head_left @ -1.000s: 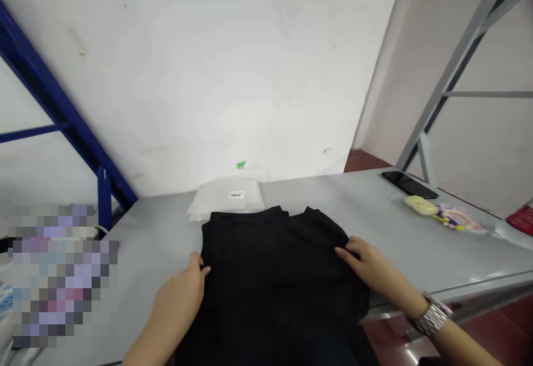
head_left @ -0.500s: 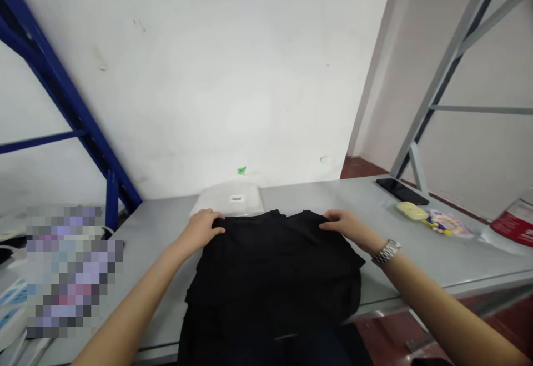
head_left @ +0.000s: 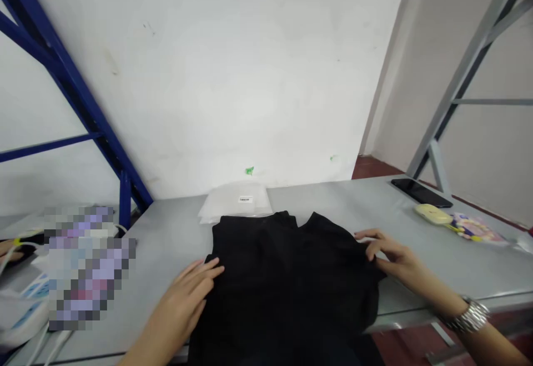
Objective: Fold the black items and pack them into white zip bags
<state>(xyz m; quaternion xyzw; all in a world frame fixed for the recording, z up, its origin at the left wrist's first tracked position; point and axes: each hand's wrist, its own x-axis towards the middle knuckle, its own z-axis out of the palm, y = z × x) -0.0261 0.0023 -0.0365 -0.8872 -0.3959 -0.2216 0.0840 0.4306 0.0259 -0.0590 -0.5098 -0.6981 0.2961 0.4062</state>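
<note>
A black garment lies spread on the grey table and hangs over its front edge. It looks like a top, though its exact cut is hard to make out in the dark cloth. My left hand rests along the garment's left side, fingers stretched out over the edge. At the right side, my right hand has bent fingers and thumb around the cloth's edge, with the index finger extended. A watch is on my right wrist. Behind the garment lies a clear plastic bag with a white label.
A black phone, a yellow case and a colourful beaded item lie at the right. Pixelated items and a power strip with cables sit at left, near another person's hand. A blue frame and white wall stand behind.
Both my hands have moved from the garment's far corners down its sides, nearer to me. The view has shifted slightly left, and the red-labelled bottle at the right has mostly left the picture.
</note>
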